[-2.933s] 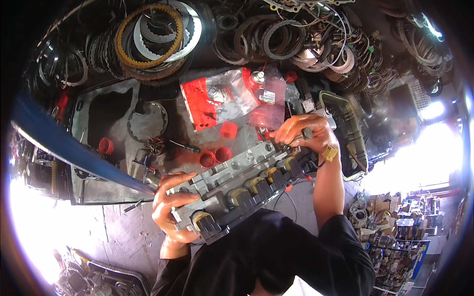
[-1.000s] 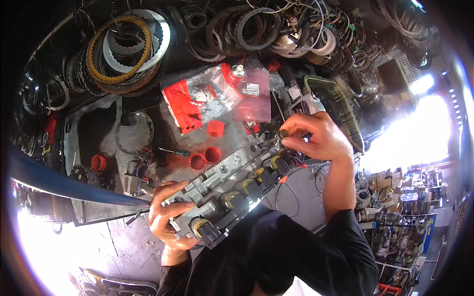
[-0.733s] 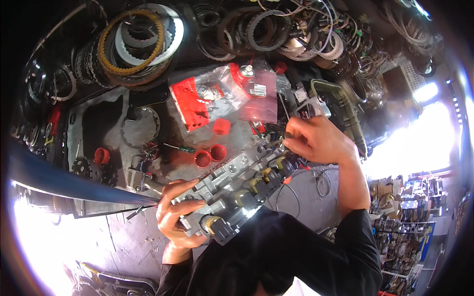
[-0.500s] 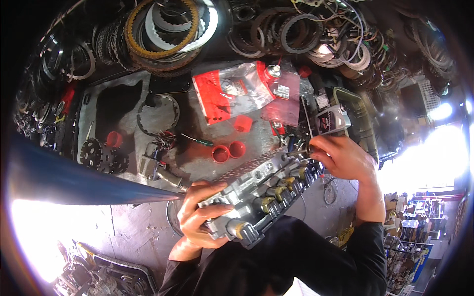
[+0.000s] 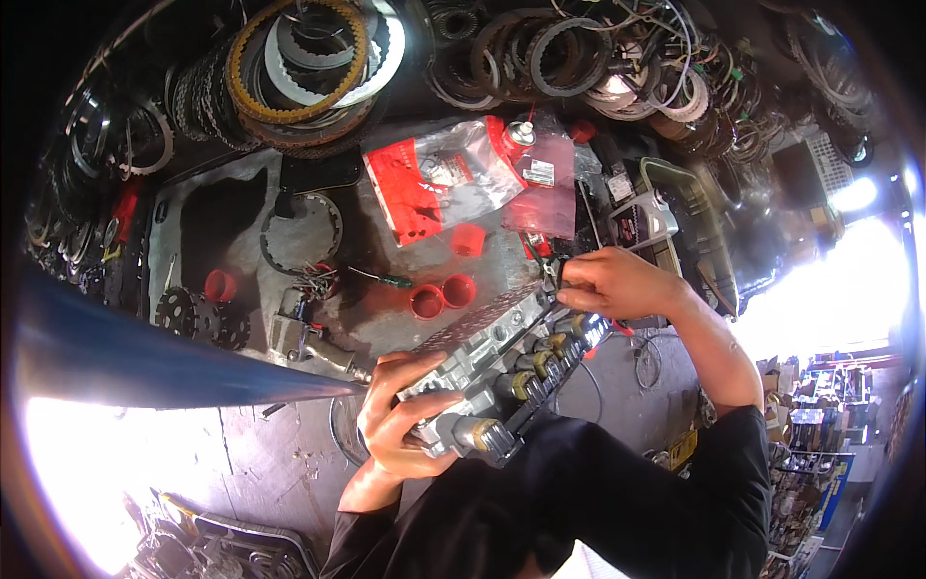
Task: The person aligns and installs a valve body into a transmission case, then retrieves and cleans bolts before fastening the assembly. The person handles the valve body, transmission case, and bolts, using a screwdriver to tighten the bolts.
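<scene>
A silver transmission valve body [image 5: 473, 359] is held at a slant above the front of the bench, its row of solenoids [image 5: 542, 367] with dark and brownish parts facing me. Along its far side shows a perforated metal plate [image 5: 482, 315]. My left hand [image 5: 403, 417] is wrapped round the near left end, fingers over the top. At the far right end my right hand [image 5: 622, 282] is closed in a pinch, its fingertips against the valve body's edge. Whatever sits between those fingertips is hidden.
Two red plastic caps [image 5: 442, 296], a green-handled screwdriver [image 5: 386, 279] and an air gun [image 5: 313, 345] lie on the bench. Behind them are a red-and-clear bag [image 5: 439, 179] and a spray can [image 5: 519, 137]. Clutch rings [image 5: 299, 68] crowd the back; a metal pan [image 5: 690, 193] stands right.
My right hand has moved left, its fingertips now up against the valve body's far end. The valve body has tilted a little steeper, with my left hand keeping its hold.
</scene>
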Demonstrator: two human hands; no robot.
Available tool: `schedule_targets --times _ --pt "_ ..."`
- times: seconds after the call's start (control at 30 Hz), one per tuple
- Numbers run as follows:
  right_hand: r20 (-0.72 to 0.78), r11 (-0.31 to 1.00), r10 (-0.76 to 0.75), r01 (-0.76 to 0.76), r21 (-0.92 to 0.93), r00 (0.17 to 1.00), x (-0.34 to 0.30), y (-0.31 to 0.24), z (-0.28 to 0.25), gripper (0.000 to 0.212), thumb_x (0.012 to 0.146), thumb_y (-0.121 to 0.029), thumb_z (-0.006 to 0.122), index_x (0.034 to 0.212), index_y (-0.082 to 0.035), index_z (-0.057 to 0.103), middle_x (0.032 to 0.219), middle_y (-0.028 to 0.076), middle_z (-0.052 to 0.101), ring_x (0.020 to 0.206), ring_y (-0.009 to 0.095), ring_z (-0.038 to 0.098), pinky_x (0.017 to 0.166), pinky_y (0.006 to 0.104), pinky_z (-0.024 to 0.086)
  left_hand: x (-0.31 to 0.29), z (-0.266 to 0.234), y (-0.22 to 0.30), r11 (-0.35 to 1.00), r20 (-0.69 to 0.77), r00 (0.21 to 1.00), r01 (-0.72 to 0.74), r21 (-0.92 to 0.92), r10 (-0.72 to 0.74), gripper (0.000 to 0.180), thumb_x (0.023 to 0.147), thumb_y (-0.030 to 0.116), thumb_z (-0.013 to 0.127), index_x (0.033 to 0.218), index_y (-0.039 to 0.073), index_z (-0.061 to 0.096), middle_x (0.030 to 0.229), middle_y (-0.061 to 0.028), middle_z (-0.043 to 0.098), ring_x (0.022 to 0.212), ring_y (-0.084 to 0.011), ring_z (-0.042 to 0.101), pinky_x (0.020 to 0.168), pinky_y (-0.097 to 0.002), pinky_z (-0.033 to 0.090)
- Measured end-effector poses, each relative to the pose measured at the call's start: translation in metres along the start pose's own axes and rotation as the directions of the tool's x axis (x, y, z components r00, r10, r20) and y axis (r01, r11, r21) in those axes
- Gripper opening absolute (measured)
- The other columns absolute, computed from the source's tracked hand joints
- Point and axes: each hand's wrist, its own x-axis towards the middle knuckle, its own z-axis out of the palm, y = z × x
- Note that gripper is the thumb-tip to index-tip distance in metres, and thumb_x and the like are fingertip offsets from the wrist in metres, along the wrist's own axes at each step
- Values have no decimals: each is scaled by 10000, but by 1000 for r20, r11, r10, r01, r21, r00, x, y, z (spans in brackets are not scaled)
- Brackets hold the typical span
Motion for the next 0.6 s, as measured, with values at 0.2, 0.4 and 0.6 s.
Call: schedule_targets --times 0.2,0.4,0.6 --pt "-44 990 56 -49 133 997 -6 4 -5 228 977 -173 723 880 -6 601 724 116 529 640 248 560 605 377 441 2 0 10 996 -37 997 63 58 -61 482 515 194 823 966 33 769 1209 -238 714 993 -378 674 854 -483 547" --pt "-227 597 43 157 786 973 -26 28 21 251 1052 -154 643 854 -1 614 1177 128 683 1083 175 590 970 347 455 8 3 11 996 -80 994 79 41 -76 444 510 168 791 930 28 753 1178 -261 733 965 -388 697 834 -476 557" --pt "-286 295 139 236 926 948 -69 57 71 316 1059 -317 618 1105 -23 723 1277 118 706 1180 203 645 1009 369 478 14 14 20 993 9 995 97 63 -97 511 689 313 909 1011 20 641 1152 -299 692 1068 -393 693 946 -496 552"
